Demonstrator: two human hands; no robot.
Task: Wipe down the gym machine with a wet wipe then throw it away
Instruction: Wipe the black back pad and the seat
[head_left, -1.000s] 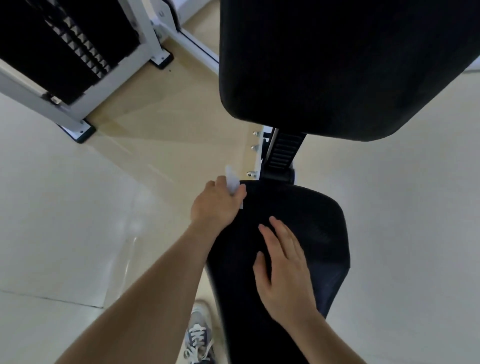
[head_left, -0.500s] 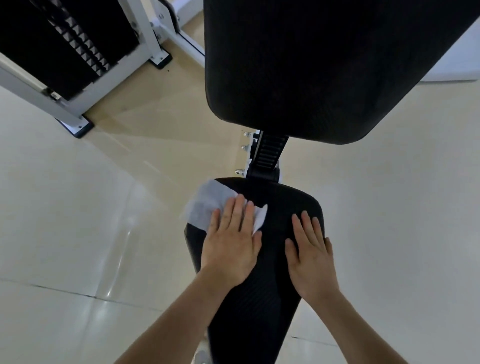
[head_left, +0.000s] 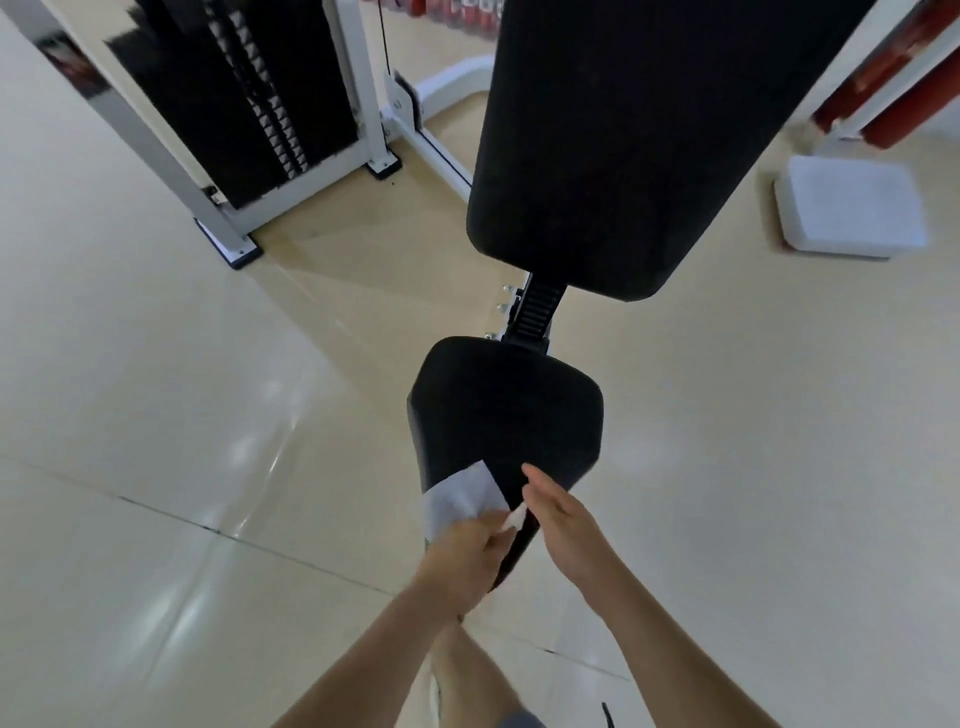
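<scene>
The left hand (head_left: 460, 561) grips the wipe (head_left: 460, 499) on the near edge of the seat (head_left: 506, 410). The right hand (head_left: 566, 525), just beside it, seems open, fingers straight. Glossy floor (head_left: 156, 389) surrounds both, and a weight stack (head_left: 234, 93) stands far ahead-left.

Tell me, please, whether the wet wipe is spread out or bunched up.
Partly spread: the wet wipe drapes over the near left edge of the seat pad, while its near end is gathered in the left hand.

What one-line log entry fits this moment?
step: wiping seat | left hand: grips wipe at seat's near end | right hand: open, alongside
</scene>
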